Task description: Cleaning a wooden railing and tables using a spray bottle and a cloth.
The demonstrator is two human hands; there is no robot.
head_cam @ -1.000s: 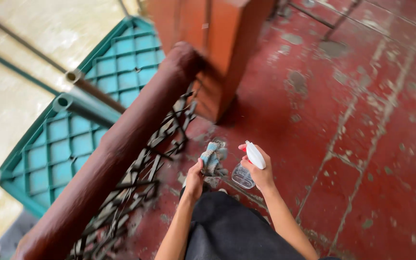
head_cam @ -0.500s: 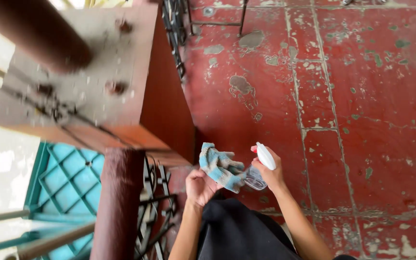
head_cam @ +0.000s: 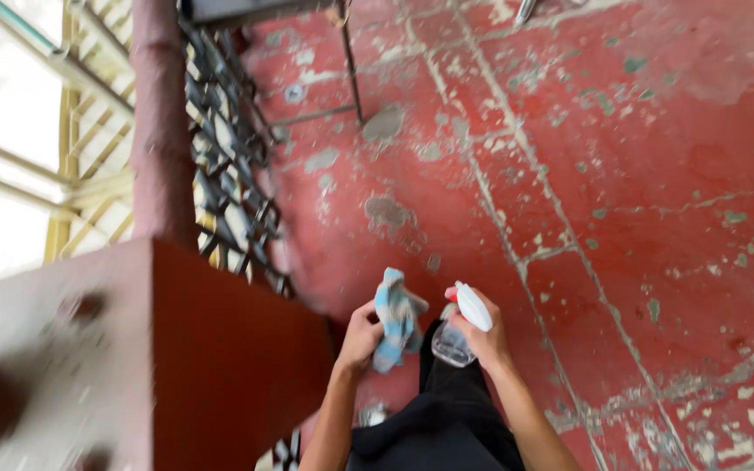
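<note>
cloth (head_cam: 394, 318) is gripped in left hand (head_cam: 361, 336), spray bottle (head_cam: 462, 327) clasped in right hand (head_cam: 482, 336), above painted floor (head_cam: 639, 174); bottle could be dropped if the clasp slackens.

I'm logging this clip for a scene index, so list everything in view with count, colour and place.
cloth: one, blue and grey, bunched in the left hand, low centre
spray bottle: one, clear body with white head, in the right hand, low centre
pillar: one, red-brown, blocky, lower left
railing post: one, dull red, upper left
metal grille: one, dark, along the left beside the post
floor: one, red paint worn and flaking, fills the right and centre
thin metal leg: one, dark, top centre
dark clothing: one, black, bottom centre
left hand: one, grip shut on the cloth
right hand: one, grip shut on the spray bottle
</note>
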